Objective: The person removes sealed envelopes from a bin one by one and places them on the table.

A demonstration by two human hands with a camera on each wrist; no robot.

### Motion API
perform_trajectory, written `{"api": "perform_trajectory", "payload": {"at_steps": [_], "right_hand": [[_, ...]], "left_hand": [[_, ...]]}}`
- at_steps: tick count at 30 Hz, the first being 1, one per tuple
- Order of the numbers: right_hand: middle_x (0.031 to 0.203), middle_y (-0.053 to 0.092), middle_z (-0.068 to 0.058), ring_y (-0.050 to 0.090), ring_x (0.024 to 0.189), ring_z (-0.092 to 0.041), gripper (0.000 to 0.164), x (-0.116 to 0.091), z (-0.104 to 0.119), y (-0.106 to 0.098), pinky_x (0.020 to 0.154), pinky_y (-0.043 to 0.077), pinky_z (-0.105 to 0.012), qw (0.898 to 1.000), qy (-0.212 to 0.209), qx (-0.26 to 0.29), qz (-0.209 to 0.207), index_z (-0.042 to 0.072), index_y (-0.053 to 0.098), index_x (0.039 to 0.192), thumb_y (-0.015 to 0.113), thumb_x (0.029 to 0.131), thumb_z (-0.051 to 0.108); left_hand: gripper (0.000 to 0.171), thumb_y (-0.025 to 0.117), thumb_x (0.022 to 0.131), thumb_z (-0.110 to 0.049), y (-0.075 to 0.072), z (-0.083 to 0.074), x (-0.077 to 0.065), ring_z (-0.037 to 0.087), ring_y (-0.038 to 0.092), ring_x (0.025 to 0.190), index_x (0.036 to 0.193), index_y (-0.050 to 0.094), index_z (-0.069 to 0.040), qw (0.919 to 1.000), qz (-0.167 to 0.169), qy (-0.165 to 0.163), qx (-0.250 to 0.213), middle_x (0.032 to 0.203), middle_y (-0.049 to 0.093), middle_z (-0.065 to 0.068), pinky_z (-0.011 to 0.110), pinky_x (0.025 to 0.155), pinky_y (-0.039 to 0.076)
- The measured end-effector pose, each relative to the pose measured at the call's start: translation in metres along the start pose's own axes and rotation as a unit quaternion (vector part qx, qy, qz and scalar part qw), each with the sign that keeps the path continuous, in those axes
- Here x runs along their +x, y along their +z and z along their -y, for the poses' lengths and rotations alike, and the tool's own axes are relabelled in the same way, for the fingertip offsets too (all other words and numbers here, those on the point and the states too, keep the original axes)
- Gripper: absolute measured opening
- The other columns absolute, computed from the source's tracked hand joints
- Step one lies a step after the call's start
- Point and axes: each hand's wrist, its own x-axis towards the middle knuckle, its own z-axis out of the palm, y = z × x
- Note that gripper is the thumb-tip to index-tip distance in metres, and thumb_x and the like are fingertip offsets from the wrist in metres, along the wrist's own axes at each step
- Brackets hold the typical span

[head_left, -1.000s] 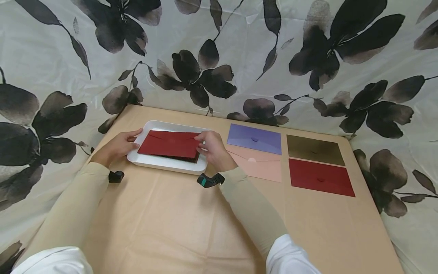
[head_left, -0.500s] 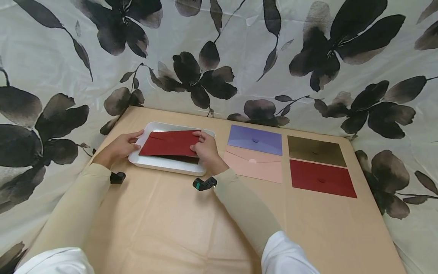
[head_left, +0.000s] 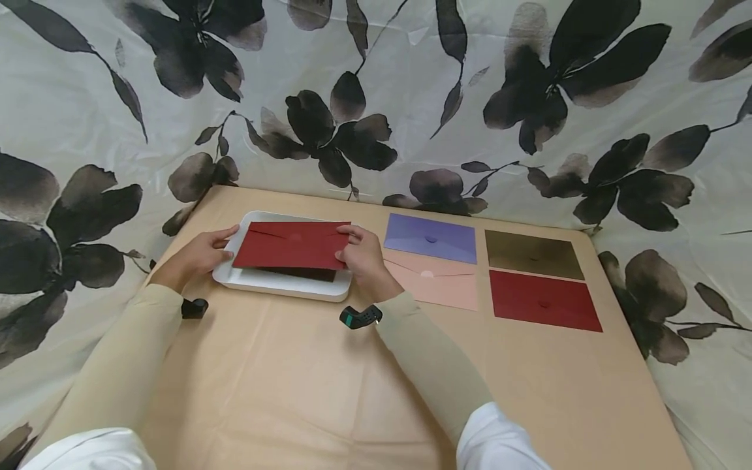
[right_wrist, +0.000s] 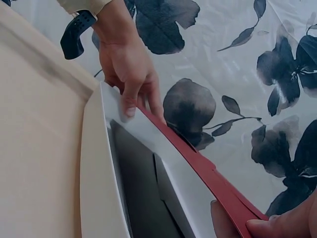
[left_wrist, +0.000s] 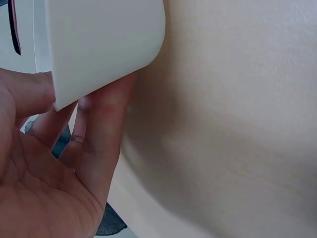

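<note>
A white tray [head_left: 281,287] lies at the table's back left. My left hand [head_left: 198,256] grips its left end; in the left wrist view the thumb bends over the rim of the tray [left_wrist: 109,39] and fingers sit beneath. A red envelope [head_left: 290,247] is raised over the tray, its right end pinched by my right hand [head_left: 369,262]. Between thumb and fingers of the right hand [right_wrist: 290,223], the envelope [right_wrist: 198,163] bows slightly in the right wrist view. Under it, a dark envelope [head_left: 311,273] lies in the tray, mostly covered.
Right of the tray, a purple envelope [head_left: 431,238] lies behind a pink envelope [head_left: 437,287]. Beside these, an olive-gold envelope [head_left: 534,254] lies behind another red envelope [head_left: 543,301]. Floral fabric [head_left: 411,98] hangs along the table's back edge.
My right hand has lifted the red envelope off the dark one, so more of the dark envelope and tray shows. The left hand keeps its hold on the tray.
</note>
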Motion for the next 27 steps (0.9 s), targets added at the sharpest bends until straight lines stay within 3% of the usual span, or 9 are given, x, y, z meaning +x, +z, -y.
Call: {"api": "perform_trajectory", "payload": {"at_steps": [8,27], "right_hand": [[0.134,0.071,-0.012,0.070,0.116,-0.030,0.061,-0.006,0.001,-0.014,0.093,0.062,-0.041,0.999,0.001,0.033,0.008,0.016,0.071,0.131,0.058,0.085,-0.022],[0.140,0.068,-0.013,0.067,0.128,-0.035,0.061,-0.032,0.011,-0.063,0.098,0.059,-0.049,0.999,-0.009,0.030,0.031,0.014,0.066,0.137,0.056,0.088,-0.021]], "left_hand": [[0.074,0.046,0.104,-0.005,-0.001,0.002,-0.001,0.055,0.029,0.153,0.166,0.008,-0.018,0.9999,0.003,0.005,0.009,0.164,0.024,0.039,0.063,0.119,0.036],[0.075,0.045,0.106,-0.003,0.000,0.000,-0.002,0.058,0.028,0.151,0.166,0.003,-0.017,1.0000,0.007,0.000,-0.007,0.165,0.018,0.039,0.066,0.116,0.037]]}}
